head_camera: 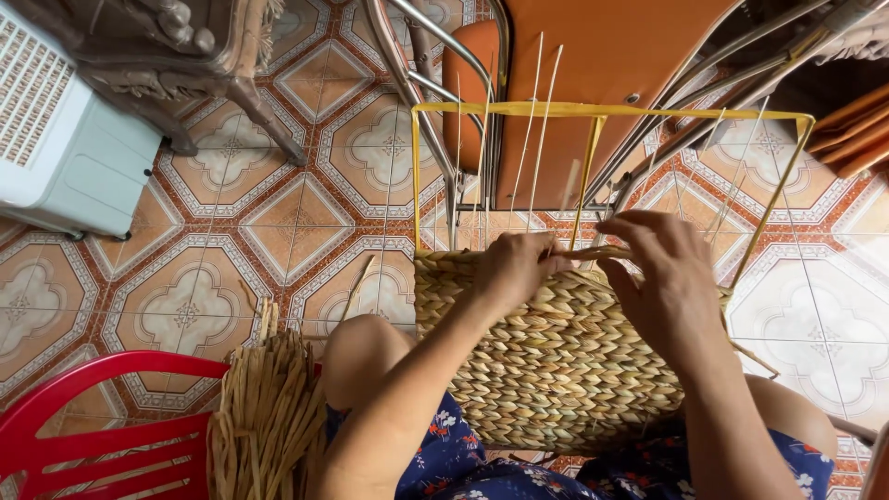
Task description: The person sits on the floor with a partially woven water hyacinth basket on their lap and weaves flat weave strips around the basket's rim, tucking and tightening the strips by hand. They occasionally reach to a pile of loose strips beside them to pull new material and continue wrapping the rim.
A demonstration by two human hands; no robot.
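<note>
On the person's lap, the half-woven basket stands in its yellow frame; left hand and right hand fingers are pinched on one straw strand.

Honestly, from where I'm watching there's nothing here that counts as a package, label, sign or screen. No boxes, no wrappers, no stickers, no displays that I can make out anywhere in the head view.
</note>
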